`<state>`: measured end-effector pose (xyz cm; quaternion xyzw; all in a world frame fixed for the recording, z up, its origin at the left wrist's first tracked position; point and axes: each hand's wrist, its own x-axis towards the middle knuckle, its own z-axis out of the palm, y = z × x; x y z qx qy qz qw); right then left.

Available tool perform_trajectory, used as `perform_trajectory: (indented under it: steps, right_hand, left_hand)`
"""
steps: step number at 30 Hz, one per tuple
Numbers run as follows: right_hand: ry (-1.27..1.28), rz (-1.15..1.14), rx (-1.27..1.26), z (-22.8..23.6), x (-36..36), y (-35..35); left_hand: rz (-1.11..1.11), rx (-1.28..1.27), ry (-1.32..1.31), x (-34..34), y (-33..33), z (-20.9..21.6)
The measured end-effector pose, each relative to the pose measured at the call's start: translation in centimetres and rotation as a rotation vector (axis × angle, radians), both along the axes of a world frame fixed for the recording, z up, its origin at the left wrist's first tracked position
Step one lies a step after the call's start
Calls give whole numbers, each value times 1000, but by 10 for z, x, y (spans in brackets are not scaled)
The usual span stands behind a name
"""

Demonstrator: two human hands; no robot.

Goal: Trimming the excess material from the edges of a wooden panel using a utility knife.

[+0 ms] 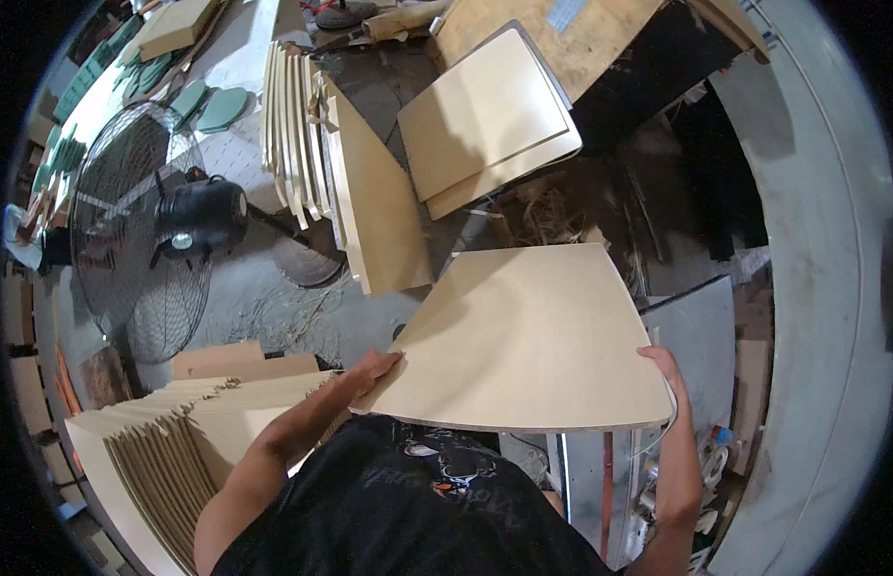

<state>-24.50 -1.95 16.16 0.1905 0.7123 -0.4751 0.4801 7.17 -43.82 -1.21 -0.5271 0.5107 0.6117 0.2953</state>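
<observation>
A pale tan, smooth-faced board (523, 336) lies level in front of my torso, narrower at its far edge and with a slightly curved near edge. My left hand (377, 371) is closed on its left side near the front corner, thumb on top. On the opposite side, my right hand (663, 369) grips the edge, most of its fingers hidden beneath the board. A thin pale strip (669, 415) runs along the board's right front corner, below my right hand. What supports the board from underneath is mostly hidden.
Stacked boards (168, 446) stand at my lower left. Upright panels (379, 206) lean farther ahead, and more boards (494, 110) rest beyond. A large caged fan (139, 226) stands left. A grey metal surface (701, 331) lies right, near a box of scraps (547, 216).
</observation>
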Motion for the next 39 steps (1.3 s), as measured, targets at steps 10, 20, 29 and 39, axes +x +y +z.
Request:
perform_trajectory:
  steps: [10,20,29,39]
  right_hand:
    - [-57,-195,-20,63,-65,-43]
    - [111,-462,-44,56,-258,-10]
    - [149,-468,-10,49,-444,-10]
    - [233,-458,-222,-56,-581,4]
  left_hand:
    - [-223,16,513,-71,-16,36]
    - [-244,140,286,-314,16,-21]
    - [28,229,-46,-486,49,-52]
    - [125,139,-114,-568,67,-119]
